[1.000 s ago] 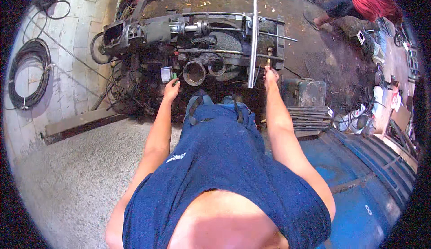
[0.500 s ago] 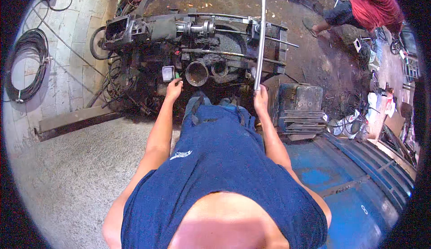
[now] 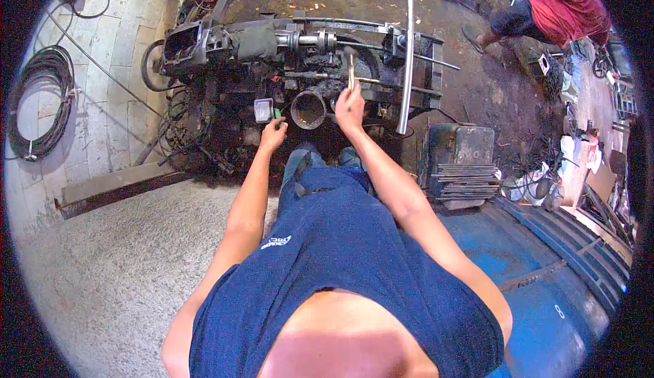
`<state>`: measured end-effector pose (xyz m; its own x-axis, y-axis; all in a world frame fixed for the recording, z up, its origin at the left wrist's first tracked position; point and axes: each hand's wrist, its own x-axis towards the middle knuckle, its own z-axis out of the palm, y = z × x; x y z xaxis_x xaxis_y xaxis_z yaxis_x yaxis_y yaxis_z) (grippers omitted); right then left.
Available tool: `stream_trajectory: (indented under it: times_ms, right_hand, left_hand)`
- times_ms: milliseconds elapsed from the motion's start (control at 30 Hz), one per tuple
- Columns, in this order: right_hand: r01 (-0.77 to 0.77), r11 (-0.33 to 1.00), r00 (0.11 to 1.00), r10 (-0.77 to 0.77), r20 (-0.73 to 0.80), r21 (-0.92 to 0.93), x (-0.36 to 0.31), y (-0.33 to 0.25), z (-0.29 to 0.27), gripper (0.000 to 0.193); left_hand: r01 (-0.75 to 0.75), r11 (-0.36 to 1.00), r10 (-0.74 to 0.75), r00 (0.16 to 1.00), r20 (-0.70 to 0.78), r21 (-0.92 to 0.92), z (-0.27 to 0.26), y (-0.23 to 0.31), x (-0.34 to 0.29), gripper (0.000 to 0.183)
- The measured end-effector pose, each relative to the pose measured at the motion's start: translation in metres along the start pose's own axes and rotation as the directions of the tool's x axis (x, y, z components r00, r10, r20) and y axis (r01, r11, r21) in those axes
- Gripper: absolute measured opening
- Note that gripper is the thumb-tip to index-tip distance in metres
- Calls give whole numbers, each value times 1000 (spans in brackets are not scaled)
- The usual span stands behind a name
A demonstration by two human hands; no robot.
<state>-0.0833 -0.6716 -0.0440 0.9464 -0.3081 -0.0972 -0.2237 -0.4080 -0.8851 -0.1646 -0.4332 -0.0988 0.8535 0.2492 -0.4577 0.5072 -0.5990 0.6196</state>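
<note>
Before me is a greasy metal machine with shafts and rails. My right hand is over its near side, closed on a short, pale, stick-like tool that points away from me; its exact kind is unclear. My left hand has its fingers closed on a small green object, beside a small clear plastic container. Between the hands sits a round metal cup with bits inside. Right of my right hand, a long shiny metal pipe slants across the machine, touched by neither hand.
A dark metal box stands to the right, with a stack of thin rods at its front. Coiled black cable lies on the left. Another person in a red shirt squats at the far right. Blue metal panels lie nearby.
My right hand has let go of the metal pipe and moved left over the machine, now holding the pale tool. My left hand stays by the container with the green object.
</note>
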Motion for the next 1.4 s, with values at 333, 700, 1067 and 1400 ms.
stream_trajectory:
  times_ms: [333,700,1067,1400]
  right_hand:
    - [-6,949,953,101,286,-314,35,-30,-4,46]
    - [-401,849,916,379,133,345,-56,143,-124,25]
    - [-537,434,739,655,156,723,31,210,-133,7]
    - [-474,115,545,817,188,873,97,230,-118,30]
  left_hand:
    - [45,990,-39,998,50,-133,10,-17,10,35]
    - [7,994,1,997,78,-106,3,-9,8,30]
    - [178,975,-163,980,113,-133,10,-11,23,32]
    - [136,990,-135,991,25,-24,7,2,3,42]
